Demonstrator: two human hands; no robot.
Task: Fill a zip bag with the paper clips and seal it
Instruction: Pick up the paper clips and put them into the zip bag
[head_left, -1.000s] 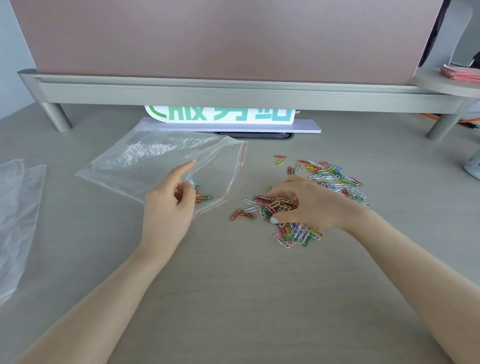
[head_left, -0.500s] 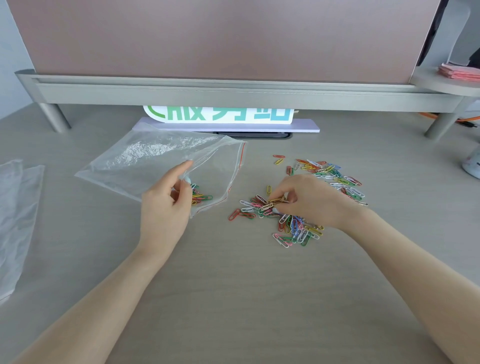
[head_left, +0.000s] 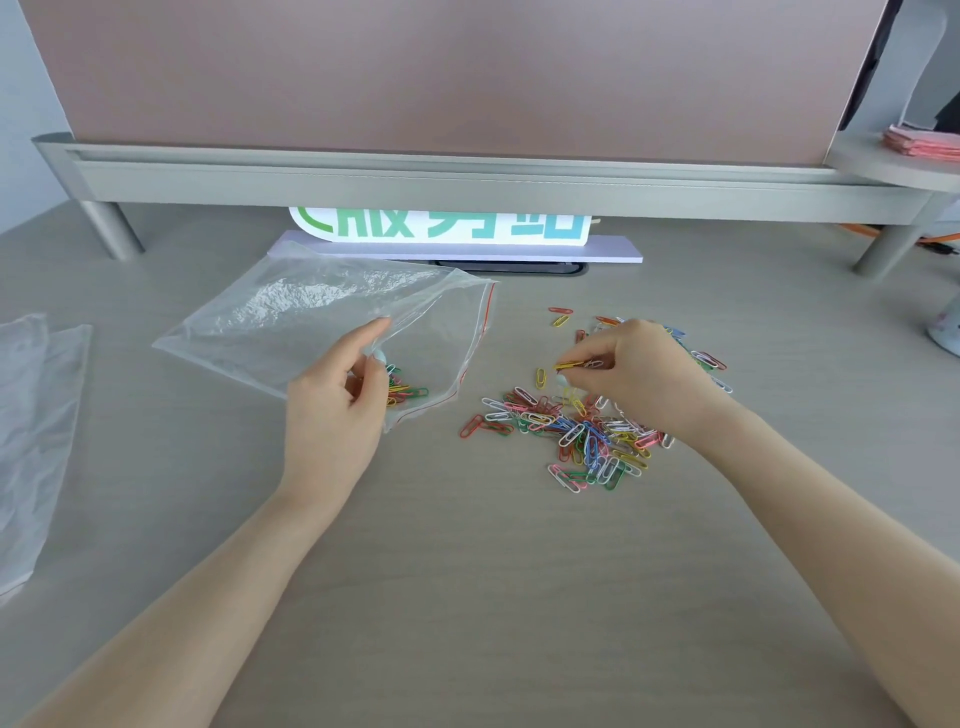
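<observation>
**Clips pinched above the pile, bag held open**

The left hand (head_left: 332, 415) holds the near edge of the clear zip bag (head_left: 311, 322), its thumb and fingers curled and pinching the upper layer of plastic so the mouth gapes toward the right. The bag lies flat on the bench (head_left: 467, 597), its red zip strip (head_left: 485, 322) running along the open side. A few coloured paper clips (head_left: 408, 391) already sit inside, just by the left thumb.

The right hand (head_left: 644, 379) hovers over the loose pile of clips (head_left: 582, 436) to the right of the bag. Its grip is closed tight, fingertips pinching a yellow clip (head_left: 569, 366) and perhaps others; how many is unclear.

More clear plastic (head_left: 36, 441) lies at the bench's left edge. Behind, a white sign with green lettering (head_left: 441, 226) sits under a grey shelf (head_left: 467, 182).
</observation>
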